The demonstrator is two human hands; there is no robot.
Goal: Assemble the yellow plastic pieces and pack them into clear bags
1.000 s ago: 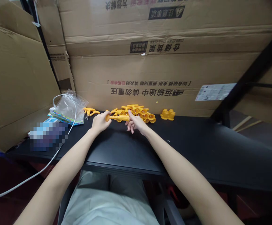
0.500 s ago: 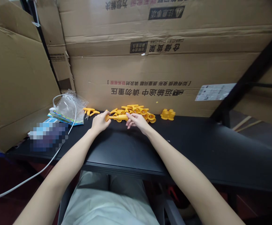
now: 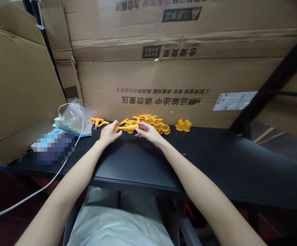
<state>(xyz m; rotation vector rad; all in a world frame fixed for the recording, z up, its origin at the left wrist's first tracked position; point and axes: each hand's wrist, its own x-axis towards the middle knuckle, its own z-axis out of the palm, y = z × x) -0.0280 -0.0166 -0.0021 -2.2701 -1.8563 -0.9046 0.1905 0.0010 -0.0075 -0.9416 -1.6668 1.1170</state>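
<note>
Evidently, in the head view, the fingers of the left hand [image 3: 110,133] are grasping the left end of a yellow plastic piece [image 3: 131,127], curling around it so that this end is partly hiding. The fingers of the right hand [image 3: 150,133] are pinching the opposite end, with the thumb sitting below and the other fingers above. Between the two hands, the piece is lying roughly level, its wider part pointing toward the right hand, just in front of a pile of yellow parts [image 3: 149,120]. Several of those are showing round, cup-like openings, and the pile is resting on the black surface [image 3: 215,153] near the cardboard sheet [image 3: 143,73]. To the right, two yellow caps [image 3: 183,125] are standing side by side, apart from the pile. Beyond the left hand, a few yellow handles [image 3: 96,121] are lying together, with small metal bits hanging beside them. Farther left, a clear plastic bag [image 3: 71,114] is lying crumpled, and a white cable [image 3: 39,188] is looping over it and running down past a blurred box [image 3: 53,148]. A white label [image 3: 235,100] is sticking to the cardboard sheet.
</note>
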